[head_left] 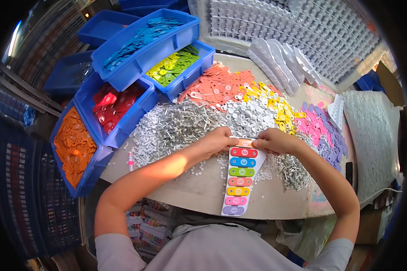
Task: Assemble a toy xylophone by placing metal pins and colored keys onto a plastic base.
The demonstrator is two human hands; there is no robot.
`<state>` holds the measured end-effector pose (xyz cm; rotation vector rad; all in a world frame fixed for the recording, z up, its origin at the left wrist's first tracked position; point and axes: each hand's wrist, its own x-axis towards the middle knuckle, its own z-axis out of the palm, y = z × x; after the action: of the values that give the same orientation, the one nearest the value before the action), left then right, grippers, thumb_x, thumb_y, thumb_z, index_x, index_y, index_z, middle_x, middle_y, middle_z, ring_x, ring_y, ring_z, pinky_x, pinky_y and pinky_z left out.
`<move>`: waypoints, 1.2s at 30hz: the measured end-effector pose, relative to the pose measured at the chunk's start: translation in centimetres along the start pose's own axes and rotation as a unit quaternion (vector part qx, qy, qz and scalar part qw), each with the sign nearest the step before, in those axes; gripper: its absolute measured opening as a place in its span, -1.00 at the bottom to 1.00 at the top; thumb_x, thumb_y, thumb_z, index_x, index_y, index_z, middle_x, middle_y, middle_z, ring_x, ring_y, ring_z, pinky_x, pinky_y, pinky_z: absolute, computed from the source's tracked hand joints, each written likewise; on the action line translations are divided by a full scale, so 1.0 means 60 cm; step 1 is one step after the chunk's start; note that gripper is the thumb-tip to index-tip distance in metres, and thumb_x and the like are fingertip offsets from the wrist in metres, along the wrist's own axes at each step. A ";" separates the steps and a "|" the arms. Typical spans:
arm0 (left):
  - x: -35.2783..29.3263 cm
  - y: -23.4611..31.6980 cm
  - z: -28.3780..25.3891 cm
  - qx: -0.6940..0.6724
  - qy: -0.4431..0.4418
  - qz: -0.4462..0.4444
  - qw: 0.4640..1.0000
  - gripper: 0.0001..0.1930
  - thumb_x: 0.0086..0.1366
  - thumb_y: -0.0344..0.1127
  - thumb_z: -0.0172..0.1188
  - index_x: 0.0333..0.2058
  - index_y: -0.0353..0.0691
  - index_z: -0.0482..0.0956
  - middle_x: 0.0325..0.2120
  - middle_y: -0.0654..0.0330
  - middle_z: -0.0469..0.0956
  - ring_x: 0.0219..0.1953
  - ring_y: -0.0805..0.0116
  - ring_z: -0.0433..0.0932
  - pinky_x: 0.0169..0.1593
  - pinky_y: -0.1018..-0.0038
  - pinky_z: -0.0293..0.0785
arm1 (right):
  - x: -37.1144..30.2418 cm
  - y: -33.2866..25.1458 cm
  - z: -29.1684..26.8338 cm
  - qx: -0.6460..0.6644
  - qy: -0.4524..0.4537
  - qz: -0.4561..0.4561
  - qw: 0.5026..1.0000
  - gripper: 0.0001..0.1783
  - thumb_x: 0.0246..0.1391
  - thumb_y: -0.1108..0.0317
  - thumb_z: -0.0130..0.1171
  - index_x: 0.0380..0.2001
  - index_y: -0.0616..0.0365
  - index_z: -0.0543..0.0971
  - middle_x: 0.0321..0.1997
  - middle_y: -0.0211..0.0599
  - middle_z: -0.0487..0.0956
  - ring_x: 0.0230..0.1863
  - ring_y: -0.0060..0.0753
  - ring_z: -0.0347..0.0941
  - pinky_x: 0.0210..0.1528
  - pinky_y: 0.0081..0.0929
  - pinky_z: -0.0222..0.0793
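A toy xylophone point(239, 181) with a white tapered base lies on the table, its narrow end at the near edge. Coloured rounded bars run across it, from red down to lavender. At its wide far end is an orange bar point(245, 143). My left hand point(216, 141) is closed with thumb and fingers at this bar's left end. At the right end my right hand point(277, 142) pinches the same place, fingers curled. Just beyond my hands spread heaps of silver metal pins point(190, 119) and white round caps point(248, 116). More pins point(294, 171) lie beneath my right forearm.
Blue bins at the left hold orange bars point(74, 147), red bars point(111, 106), blue bars point(142, 38) and green bars point(181, 65). Loose coral bars point(221, 86), yellow bars point(282, 110), pink bars point(314, 124) and purple bars point(334, 144) form piles. White bases point(276, 63) are stacked at the back.
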<state>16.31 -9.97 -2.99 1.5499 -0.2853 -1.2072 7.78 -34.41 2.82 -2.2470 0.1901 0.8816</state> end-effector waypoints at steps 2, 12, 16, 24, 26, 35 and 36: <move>0.000 -0.006 0.002 0.005 0.009 0.020 1.000 -0.72 0.43 -0.14 0.29 -0.29 -0.10 0.37 -0.67 0.42 0.33 -0.73 0.67 0.11 -0.69 0.56 -0.12 | -0.003 -0.003 0.004 -0.011 0.001 0.001 1.000 -0.50 0.34 -0.03 0.22 -0.45 0.23 0.66 -0.67 -0.37 0.53 -0.65 -0.49 0.44 -0.59 -0.42 0.31; -0.175 -0.022 -0.039 0.201 0.285 0.205 0.914 -0.71 0.45 -0.18 0.31 -0.01 -0.23 0.57 -0.61 0.21 0.52 -0.54 0.55 0.43 -0.41 0.48 0.40 | -0.143 0.078 0.107 0.006 0.589 -0.032 0.807 -0.82 0.38 0.34 0.20 -0.16 0.27 0.57 -0.53 -0.35 0.48 -0.50 -0.50 0.29 -0.39 -0.45 0.29; -0.228 -0.071 -0.147 0.336 0.498 0.301 0.741 -0.91 0.38 -0.38 0.30 -0.22 -0.25 0.70 -0.43 0.12 0.61 -0.42 0.24 0.61 -0.28 0.35 0.50 | -0.231 0.213 0.108 -0.115 0.632 0.031 0.765 -0.79 0.38 0.38 0.17 -0.02 0.25 0.58 -0.23 -0.21 0.55 -0.27 -0.39 0.41 -0.18 -0.38 0.38; -0.242 -0.110 -0.196 0.462 0.455 0.269 0.712 -0.91 0.23 -0.41 0.40 -0.30 -0.24 0.71 -0.32 0.14 0.58 -0.17 0.05 0.61 -0.09 0.21 0.51 | -0.233 0.295 0.141 0.006 0.580 0.062 0.812 -0.73 0.32 0.45 0.17 0.05 0.26 0.55 -0.17 -0.18 0.52 -0.22 -0.25 0.42 -0.11 -0.31 0.40; -0.236 -0.109 -0.192 0.458 0.452 0.261 0.720 -0.91 0.22 -0.43 0.39 -0.30 -0.24 0.68 -0.31 0.12 0.56 -0.15 0.03 0.59 -0.06 0.20 0.49 | -0.235 0.288 0.138 0.007 0.589 0.044 0.807 -0.84 0.27 0.52 0.17 -0.10 0.29 0.53 -0.26 -0.17 0.52 -0.27 -0.23 0.40 -0.13 -0.32 0.38; -0.237 -0.112 -0.195 0.467 0.491 0.264 0.686 -0.92 0.34 -0.50 0.23 -0.21 -0.28 0.57 -0.12 -0.05 0.49 -0.01 -0.10 0.48 0.11 0.10 0.39 | -0.224 0.270 0.129 -0.013 0.599 0.049 0.799 -0.92 0.20 0.58 0.19 -0.29 0.29 0.48 -0.40 -0.21 0.50 -0.35 -0.34 0.38 -0.21 -0.38 0.35; -0.235 -0.108 -0.191 0.465 0.486 0.269 0.689 -0.92 0.34 -0.50 0.23 -0.21 -0.28 0.57 -0.12 -0.05 0.49 -0.01 -0.10 0.48 0.11 0.10 0.39 | -0.226 0.270 0.131 -0.010 0.608 0.041 0.793 -0.93 0.21 0.58 0.18 -0.30 0.28 0.48 -0.42 -0.26 0.50 -0.37 -0.43 0.36 -0.25 -0.42 0.34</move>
<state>16.50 9.32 -2.19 2.4817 -0.6202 0.4573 -12.68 -42.72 -1.62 -2.4885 0.8458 -0.6747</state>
